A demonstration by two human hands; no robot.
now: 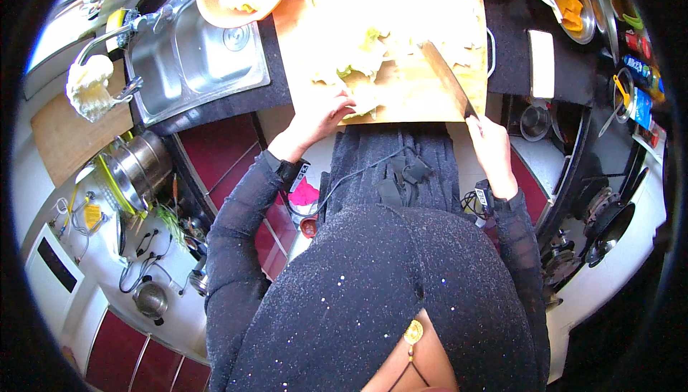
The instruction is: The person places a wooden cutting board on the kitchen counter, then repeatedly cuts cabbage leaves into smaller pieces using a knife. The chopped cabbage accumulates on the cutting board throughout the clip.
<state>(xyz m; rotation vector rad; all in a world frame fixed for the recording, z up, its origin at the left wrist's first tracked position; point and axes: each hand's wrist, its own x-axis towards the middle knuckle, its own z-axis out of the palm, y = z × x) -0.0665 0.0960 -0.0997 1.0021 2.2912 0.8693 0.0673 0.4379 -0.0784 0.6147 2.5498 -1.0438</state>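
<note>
My right hand (489, 147) is closed around the handle of a kitchen knife (450, 79). Its broad blade slants up and to the left over the wooden cutting board (308, 16). Near the board's front edge my left hand (326, 115) has bent fingers against a pale vegetable piece (365, 97), which looks like cauliflower. Behind it lie more whitish pieces (369, 55) with bits of green leaf. Strong glare washes out their outlines, and the left fingertips are partly lost in it. The knife's blade is apart from the left hand.
Left of the board is a steel sink (179, 59), with an orange basket (208, 5) at its far edge. A lumpy white thing (93, 89) hangs at the faucet. Bowls of orange-yellow pieces (571, 16) stand at the far right, near a white rectangular object (541, 64).
</note>
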